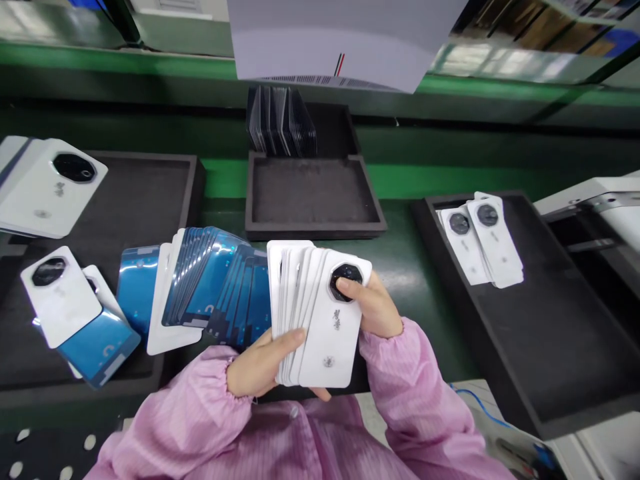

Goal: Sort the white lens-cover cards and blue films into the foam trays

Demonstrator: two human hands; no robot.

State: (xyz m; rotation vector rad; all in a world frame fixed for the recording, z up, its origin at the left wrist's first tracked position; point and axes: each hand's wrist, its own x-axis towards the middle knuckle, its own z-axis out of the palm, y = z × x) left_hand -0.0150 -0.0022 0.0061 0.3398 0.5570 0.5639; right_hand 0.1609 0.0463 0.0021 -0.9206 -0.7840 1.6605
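Note:
A fanned stack of white phone back covers (333, 333) is held between my two hands, each cover with a dark octagonal camera area near the top. My left hand (265, 363) wraps round the lower left of the stack, thumb on the front and fingers behind. My right hand (377, 303) grips the upper right edge, its thumb over the front cover's camera area. Just left of the stack, blue-faced panels (215, 280) lie overlapping in a row, with white covers (165, 300) among them.
A dark tray (185, 180) at left carries white covers (63, 293) and a blue-faced panel (103, 347). Ahead stands a black tray (315, 227) with upright dark panels (283, 123) behind it. At right, another tray (560, 360) holds white covers (495, 247). A paper sheet (325, 40) hangs above.

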